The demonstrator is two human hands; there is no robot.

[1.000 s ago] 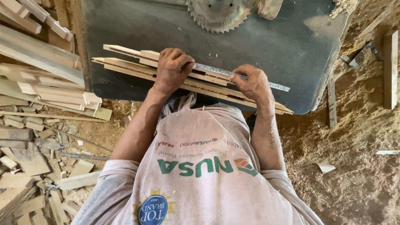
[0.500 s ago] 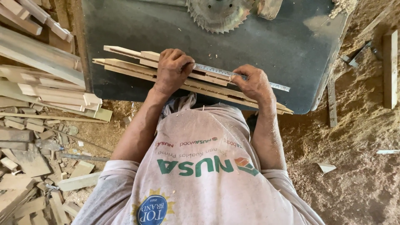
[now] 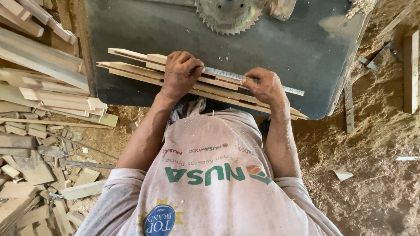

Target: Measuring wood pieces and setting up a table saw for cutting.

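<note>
We see the left hand (image 3: 181, 74) pressing a bundle of wood strips (image 3: 131, 70) on the desk (image 3: 306, 52); the right hand (image 3: 264, 87) grips a ruler (image 3: 227, 74) laid across them. Measuring seems underway; saw blade (image 3: 229, 15) beyond, nothing cut yet.

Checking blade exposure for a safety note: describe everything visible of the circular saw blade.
The circular saw blade is a rusty, dull metal disc with coarse hooked teeth round its rim. Only its lower part shows; the frame's top edge cuts off the rest. It rises from the dark table, beyond the wooden strips and apart from both hands. No guard shows. Whether it spins cannot be told.
</note>
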